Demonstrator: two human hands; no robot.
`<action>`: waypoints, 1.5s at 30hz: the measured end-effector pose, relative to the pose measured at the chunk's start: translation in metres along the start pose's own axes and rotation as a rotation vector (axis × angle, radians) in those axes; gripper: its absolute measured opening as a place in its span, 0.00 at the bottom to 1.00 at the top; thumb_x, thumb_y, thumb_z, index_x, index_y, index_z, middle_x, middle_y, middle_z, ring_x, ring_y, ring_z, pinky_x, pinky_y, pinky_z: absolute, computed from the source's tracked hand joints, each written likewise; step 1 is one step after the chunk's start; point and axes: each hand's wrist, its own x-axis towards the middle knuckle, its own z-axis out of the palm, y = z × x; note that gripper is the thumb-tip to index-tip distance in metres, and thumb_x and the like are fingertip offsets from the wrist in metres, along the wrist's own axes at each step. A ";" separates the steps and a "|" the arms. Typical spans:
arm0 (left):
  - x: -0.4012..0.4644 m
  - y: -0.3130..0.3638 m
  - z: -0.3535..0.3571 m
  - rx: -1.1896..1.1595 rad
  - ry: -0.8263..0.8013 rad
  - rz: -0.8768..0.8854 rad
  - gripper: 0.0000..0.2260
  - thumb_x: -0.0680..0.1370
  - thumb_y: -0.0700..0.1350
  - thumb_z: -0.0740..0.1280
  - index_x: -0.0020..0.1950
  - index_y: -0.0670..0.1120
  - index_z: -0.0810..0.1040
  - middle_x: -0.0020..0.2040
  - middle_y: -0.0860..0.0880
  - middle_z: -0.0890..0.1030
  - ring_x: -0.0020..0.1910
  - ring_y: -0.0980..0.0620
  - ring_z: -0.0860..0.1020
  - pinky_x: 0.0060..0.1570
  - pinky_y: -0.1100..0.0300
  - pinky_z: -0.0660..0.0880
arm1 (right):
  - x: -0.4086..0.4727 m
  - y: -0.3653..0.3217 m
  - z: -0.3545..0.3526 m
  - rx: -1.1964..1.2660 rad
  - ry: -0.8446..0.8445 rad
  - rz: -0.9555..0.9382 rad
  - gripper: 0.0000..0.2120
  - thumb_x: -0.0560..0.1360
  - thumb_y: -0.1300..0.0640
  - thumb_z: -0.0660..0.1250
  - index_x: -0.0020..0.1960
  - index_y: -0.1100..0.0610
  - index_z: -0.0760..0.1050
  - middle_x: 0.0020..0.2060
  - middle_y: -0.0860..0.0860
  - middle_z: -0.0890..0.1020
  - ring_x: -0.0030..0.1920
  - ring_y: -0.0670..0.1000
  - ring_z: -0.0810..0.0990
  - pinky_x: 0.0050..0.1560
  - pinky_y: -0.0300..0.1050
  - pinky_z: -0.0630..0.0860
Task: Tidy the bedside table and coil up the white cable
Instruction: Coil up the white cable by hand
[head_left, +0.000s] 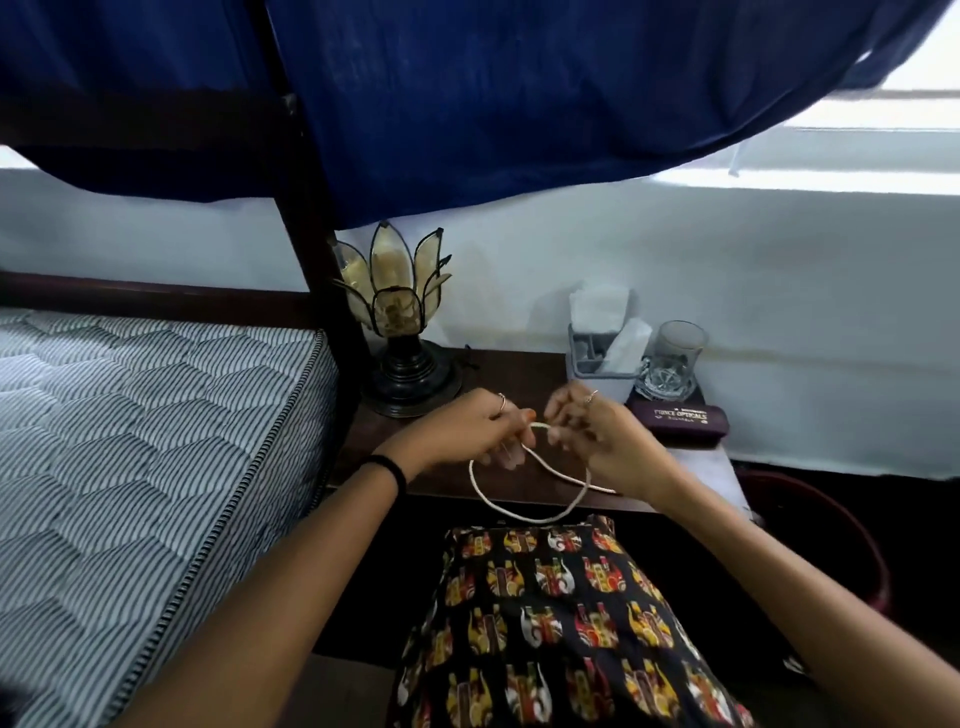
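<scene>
The white cable (519, 514) hangs in a loop over the front edge of the dark wooden bedside table (524, 374). My left hand (467, 428) pinches the cable at the top of the loop, fingers closed around it. My right hand (597, 431) grips the cable just to the right, close to the left hand, and a strand runs under it toward the right. Both hands hover above the table's front half. The cable's ends are hidden.
A lotus-shaped glass lamp (397, 317) stands at the table's back left. A grey tissue holder (605, 353), a drinking glass (672, 358) and a maroon spectacle case (680, 418) sit at the right. A striped mattress (130, 441) lies left; blue curtains (493, 104) hang above.
</scene>
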 end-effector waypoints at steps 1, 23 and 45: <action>-0.004 0.013 0.007 -0.154 -0.024 -0.009 0.16 0.81 0.51 0.57 0.41 0.44 0.78 0.30 0.51 0.79 0.30 0.54 0.80 0.31 0.64 0.74 | -0.008 -0.006 -0.010 0.061 0.039 -0.008 0.15 0.76 0.67 0.64 0.49 0.47 0.69 0.33 0.46 0.78 0.33 0.46 0.75 0.37 0.43 0.74; 0.033 0.065 0.051 -1.154 0.698 0.283 0.11 0.79 0.33 0.59 0.59 0.43 0.74 0.52 0.48 0.83 0.53 0.53 0.81 0.49 0.65 0.78 | -0.068 -0.011 -0.004 0.257 -0.032 0.320 0.07 0.80 0.63 0.58 0.50 0.59 0.74 0.28 0.52 0.74 0.26 0.48 0.76 0.28 0.41 0.74; -0.021 0.052 0.078 -0.907 0.096 0.183 0.15 0.80 0.38 0.51 0.53 0.42 0.78 0.30 0.50 0.77 0.30 0.55 0.71 0.30 0.67 0.68 | -0.044 -0.039 -0.060 0.056 0.231 0.030 0.02 0.73 0.58 0.72 0.42 0.53 0.82 0.35 0.49 0.85 0.39 0.48 0.83 0.45 0.47 0.79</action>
